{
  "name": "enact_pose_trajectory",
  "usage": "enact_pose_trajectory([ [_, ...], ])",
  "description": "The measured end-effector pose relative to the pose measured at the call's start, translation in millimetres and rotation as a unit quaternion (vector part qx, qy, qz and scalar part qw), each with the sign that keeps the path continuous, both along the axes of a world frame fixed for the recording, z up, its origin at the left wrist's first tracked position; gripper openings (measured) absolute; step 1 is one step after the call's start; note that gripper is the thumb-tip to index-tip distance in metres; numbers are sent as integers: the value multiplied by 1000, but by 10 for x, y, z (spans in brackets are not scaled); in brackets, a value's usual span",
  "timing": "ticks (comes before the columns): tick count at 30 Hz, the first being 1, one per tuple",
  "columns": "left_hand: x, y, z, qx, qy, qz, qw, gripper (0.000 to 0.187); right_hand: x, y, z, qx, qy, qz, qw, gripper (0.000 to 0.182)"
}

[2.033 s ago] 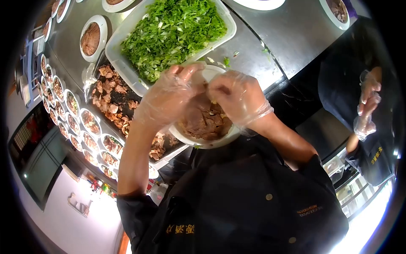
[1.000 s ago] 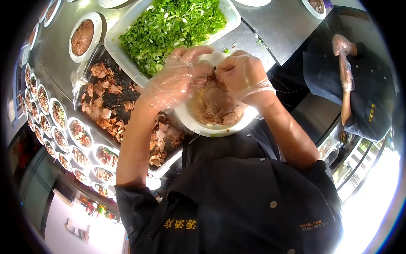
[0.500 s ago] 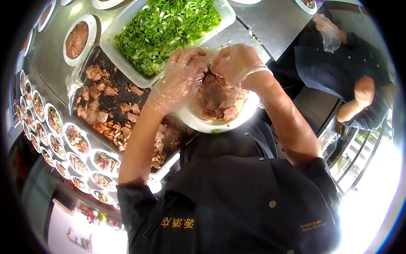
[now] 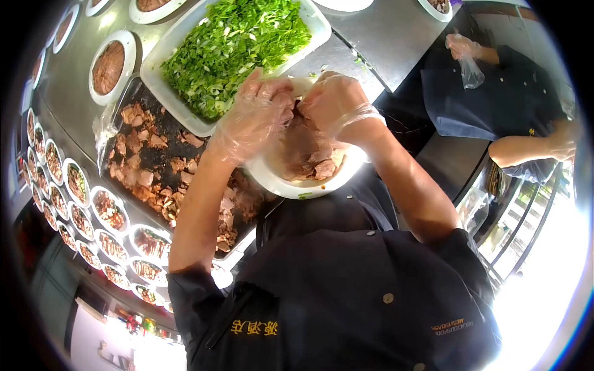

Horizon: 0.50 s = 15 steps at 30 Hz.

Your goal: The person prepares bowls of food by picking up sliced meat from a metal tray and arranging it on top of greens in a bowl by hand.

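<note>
Both my hands wear clear plastic gloves and are over a white bowl (image 4: 289,188) close to my body. Brown meat slices (image 4: 314,159) lie in the bowl, blurred in part by motion. My left hand (image 4: 255,116) is closed at the bowl's left side, its curled fingertips pinching the edge of the meat. Opposite it, my right hand (image 4: 337,104) is closed too, knuckles up, gripping meat slices at the far right. The two hands nearly touch, and their fingertips are partly hidden. A bit of green sticks to the bowl's near rim.
A plastic tub (image 4: 202,128) of chopped greens (image 4: 232,52) stands beyond my hands. To the left lies a dark tray (image 4: 154,112) with chopped meat (image 4: 139,176). Several filled bowls (image 4: 110,207) line the far left. A co-worker (image 4: 479,99) stands at the right.
The whole view has shifted slightly. Meat slices in the bowl have moved a little between my hands, which keep their grip. The co-worker's lower hand has moved to the right.
</note>
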<state>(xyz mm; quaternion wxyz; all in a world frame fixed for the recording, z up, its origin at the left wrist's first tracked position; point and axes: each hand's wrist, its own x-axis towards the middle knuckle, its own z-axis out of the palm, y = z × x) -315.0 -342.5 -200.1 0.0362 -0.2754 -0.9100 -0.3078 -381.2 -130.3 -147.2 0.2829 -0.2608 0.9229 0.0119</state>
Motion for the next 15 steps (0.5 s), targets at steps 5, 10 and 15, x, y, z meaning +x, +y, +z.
enact_pose_trajectory([
  [5, 61, 119, 85, -1, -46, 53, 998, 29, 91, 250, 31, -177, 72, 127, 973, 15],
  [10, 604, 487, 153, 337, -37, 320, 884, 30, 238, 412, 188, -296, 14, 72, 952, 20],
  [15, 794, 1074, 234, 195, -29, 357, 913, 56, 513, 471, 84, -445, 28, 0, 895, 32],
])
